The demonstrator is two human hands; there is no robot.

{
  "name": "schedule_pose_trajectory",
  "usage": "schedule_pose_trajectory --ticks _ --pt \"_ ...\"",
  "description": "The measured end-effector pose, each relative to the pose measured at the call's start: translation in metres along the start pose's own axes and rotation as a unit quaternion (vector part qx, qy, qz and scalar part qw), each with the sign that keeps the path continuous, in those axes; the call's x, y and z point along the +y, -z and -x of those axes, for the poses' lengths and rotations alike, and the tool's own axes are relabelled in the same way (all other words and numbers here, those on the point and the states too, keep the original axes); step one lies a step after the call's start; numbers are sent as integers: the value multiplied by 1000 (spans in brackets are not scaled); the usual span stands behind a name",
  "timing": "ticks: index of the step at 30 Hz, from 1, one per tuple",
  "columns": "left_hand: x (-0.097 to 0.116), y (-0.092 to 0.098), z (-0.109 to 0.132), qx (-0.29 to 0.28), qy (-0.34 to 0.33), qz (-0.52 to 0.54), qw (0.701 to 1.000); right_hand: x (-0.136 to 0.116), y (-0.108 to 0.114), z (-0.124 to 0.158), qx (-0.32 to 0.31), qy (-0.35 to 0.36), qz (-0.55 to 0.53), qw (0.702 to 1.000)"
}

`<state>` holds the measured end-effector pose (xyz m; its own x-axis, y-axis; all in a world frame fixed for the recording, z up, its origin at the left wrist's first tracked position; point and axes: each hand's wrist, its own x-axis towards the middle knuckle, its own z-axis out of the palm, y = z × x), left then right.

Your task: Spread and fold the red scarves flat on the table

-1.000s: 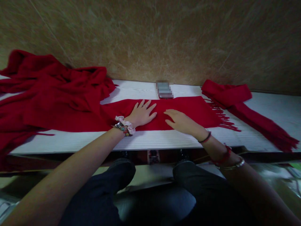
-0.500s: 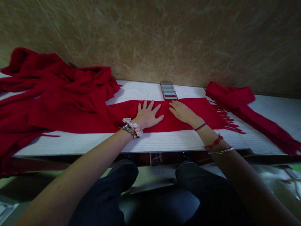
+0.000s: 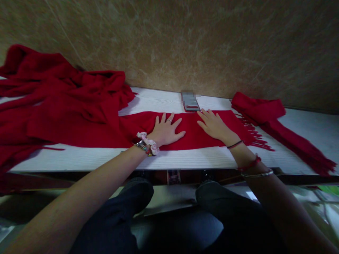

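Note:
A red fringed scarf (image 3: 190, 132) lies lengthwise along the white table, its fringe spread at the right end. Pressed flat on its middle is my left hand (image 3: 167, 131), fingers spread. My right hand (image 3: 215, 125) rests palm down on the scarf farther right, fingers stretched out and somewhat apart, its fingertips close to the far edge. Neither hand grips the cloth. Toward the left, the scarf runs up to a heap of crumpled red scarves (image 3: 60, 91), and I cannot tell where its other end lies.
A phone (image 3: 191, 102) lies beyond the scarf, near the brown marbled wall (image 3: 164, 42). Another red scarf (image 3: 278, 121), folded narrow, lies bent at the right. The white table (image 3: 185, 160) ends just in front of my knees.
My right hand has slid a little to the right along the scarf, and its fingers have spread more. The left hand stays in place on the cloth.

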<state>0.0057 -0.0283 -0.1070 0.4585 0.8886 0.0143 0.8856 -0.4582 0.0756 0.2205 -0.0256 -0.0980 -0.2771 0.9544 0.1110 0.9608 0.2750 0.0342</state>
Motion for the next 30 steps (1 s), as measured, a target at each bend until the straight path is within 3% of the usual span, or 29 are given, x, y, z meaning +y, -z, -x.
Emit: schedule_pose_trajectory --ticks 4,12,15,19,22,25,30 --pt "-3 1 -2 -11 27 8 1000 7 -5 -3 -46 -12 -1 999" --pt "-6 2 -5 -12 31 7 999 77 -16 5 -16 -131 -28 991" --pt "-5 2 -4 -12 29 5 999 73 -8 7 5 -123 -17 992" --pt "-5 3 -4 -10 31 -3 999 37 0 7 26 -3 -43 999" --pt "-5 3 -4 -8 32 -2 999 18 -5 9 -10 57 -39 998" --pt "-5 2 -4 -9 30 1 1000 27 -13 13 -32 30 -19 999" --pt "-6 2 -4 -7 28 -2 1000 75 -16 23 -26 -85 -37 995"
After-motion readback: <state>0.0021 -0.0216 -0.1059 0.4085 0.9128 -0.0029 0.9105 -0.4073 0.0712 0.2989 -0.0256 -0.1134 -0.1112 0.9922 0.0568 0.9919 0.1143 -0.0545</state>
